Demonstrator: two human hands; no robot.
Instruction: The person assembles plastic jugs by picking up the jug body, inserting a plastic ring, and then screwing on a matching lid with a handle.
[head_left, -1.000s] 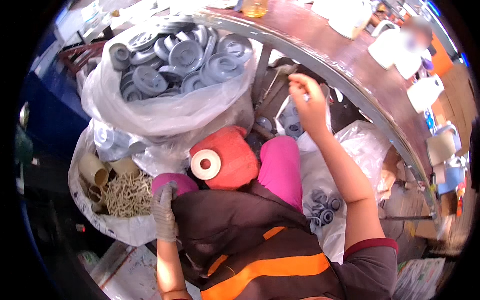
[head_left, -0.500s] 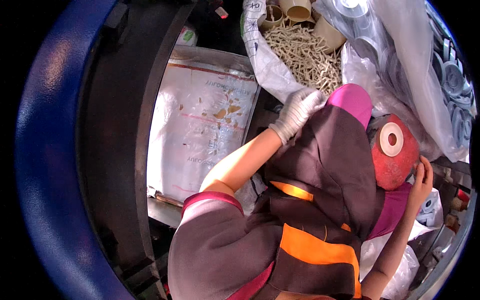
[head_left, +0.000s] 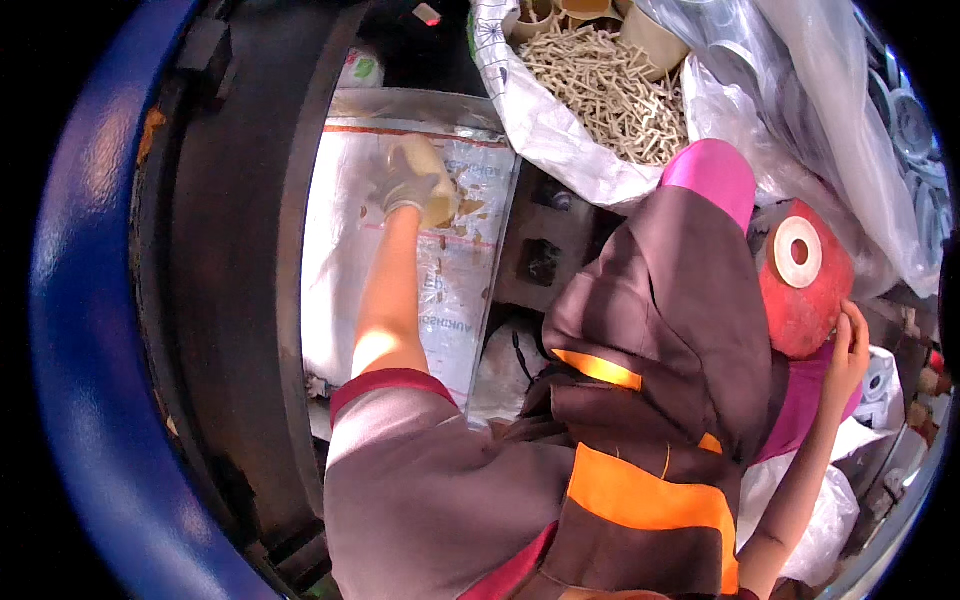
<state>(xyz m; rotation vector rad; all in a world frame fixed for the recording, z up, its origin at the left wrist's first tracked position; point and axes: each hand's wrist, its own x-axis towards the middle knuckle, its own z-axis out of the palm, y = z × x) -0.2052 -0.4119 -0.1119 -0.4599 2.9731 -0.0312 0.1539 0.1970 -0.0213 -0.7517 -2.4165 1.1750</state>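
My left hand [head_left: 405, 190], in a pale knitted glove, reaches over a sloping surface [head_left: 335, 260] covered with clear printed plastic sheet. Its fingers close on a beige cup-shaped part [head_left: 430, 165], somewhat smeared by motion. Bare, my right hand [head_left: 850, 345] rests beside my knee with its fingers fairly straight, touching the edge of a red rounded object [head_left: 825, 265]. A flat beige ring [head_left: 797, 252] lies on that red object. Part of the right thumb is hidden.
A white sack [head_left: 550, 130] ahead holds many short beige sticks [head_left: 610, 95] and several beige cups [head_left: 655, 45]. Clear plastic bags [head_left: 840, 120] and grey-blue plastic parts [head_left: 912, 125] are at right. Along the left runs a dark frame [head_left: 240, 250] with a blue rim [head_left: 90, 300].
My left hand has moved left from beside my knee onto the plastic-covered surface, where it now has a beige cup-shaped part. My right hand stays by the red object.
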